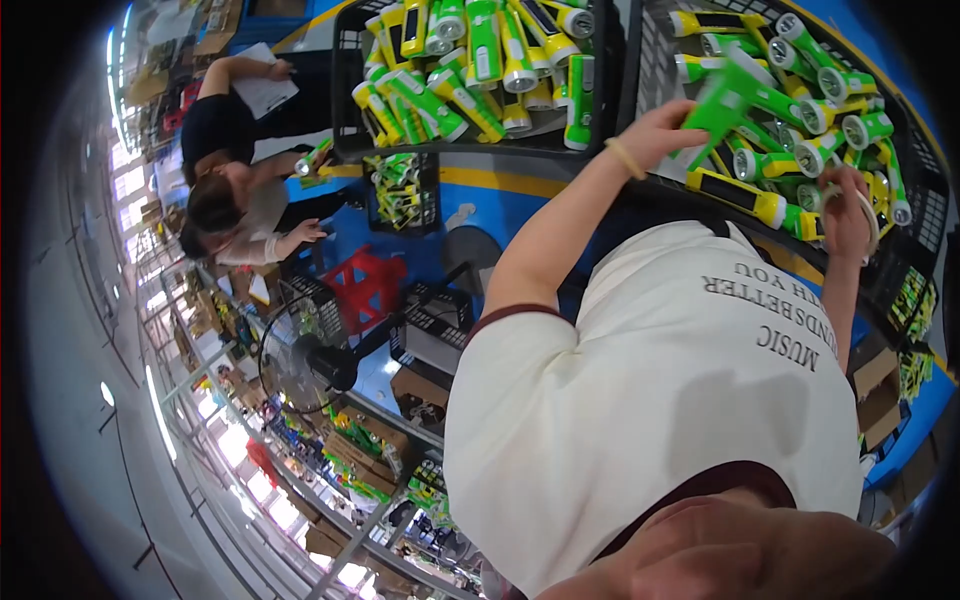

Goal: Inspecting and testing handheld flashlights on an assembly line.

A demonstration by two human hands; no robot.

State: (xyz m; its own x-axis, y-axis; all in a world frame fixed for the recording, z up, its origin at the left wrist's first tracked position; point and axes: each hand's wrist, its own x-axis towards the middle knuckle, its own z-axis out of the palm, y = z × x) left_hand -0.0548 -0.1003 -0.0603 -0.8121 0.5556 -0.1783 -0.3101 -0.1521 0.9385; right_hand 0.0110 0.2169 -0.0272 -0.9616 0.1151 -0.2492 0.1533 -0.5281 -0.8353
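At two o'clock, over a black plastic crate heaped with green-and-yellow flashlights, the left hand's fingers are wrapped around a green plastic flashlight. Toward three, the right hand meets the heap; whether its fingers grip anything is unclear. With another black crate at twelve also full, handling seems far from done.

Coming out bright and fairly even over the black crates, fading to black at the round rim. Glaring white from the windows and the strip light at left, washing out detail there. Bending straight edges toward the rim. Blurring the green flashlight in the left hand. Dropping a soft grey shadow on the white shirt. Softening the distant clutter.
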